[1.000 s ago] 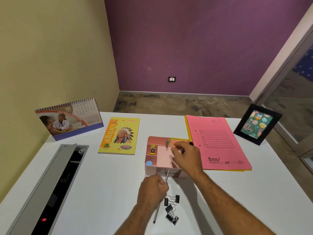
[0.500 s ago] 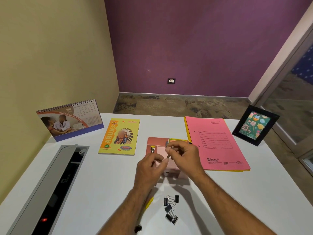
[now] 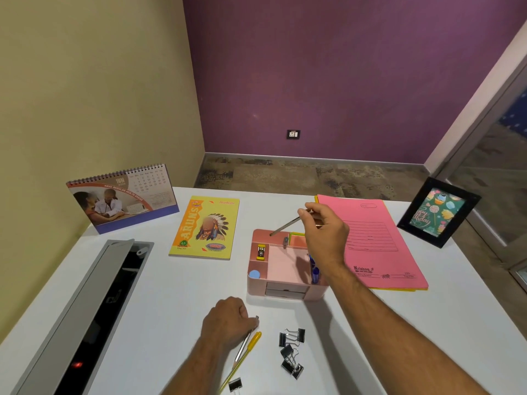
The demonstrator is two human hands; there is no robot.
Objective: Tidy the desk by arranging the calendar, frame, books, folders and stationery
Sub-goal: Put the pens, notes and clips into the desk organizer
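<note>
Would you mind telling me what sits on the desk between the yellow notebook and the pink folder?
In the head view, the pink desk organizer stands between the yellow notebook and the pink folder, with the right hand holding a pencil above it.

A desk organiser [image 3: 281, 269] sits mid-table [image 3: 171, 295]. A stapler [image 3: 261, 251] lies in its left compartment and pens [image 3: 314, 269] stand at its right side. Left of it lies a notebook [image 3: 206, 227], and further left, at the far left corner, stands the calendar [image 3: 122, 196]. Just right of the organiser lie the folders [image 3: 379, 240]; the photo frame [image 3: 437, 212] stands beyond them at the far right. Near the organiser lie binder clips [image 3: 291, 349], with a pencil [image 3: 241, 349] and pen [image 3: 242, 357] to their left. A cable tray [image 3: 85, 315] runs along the left.
</note>
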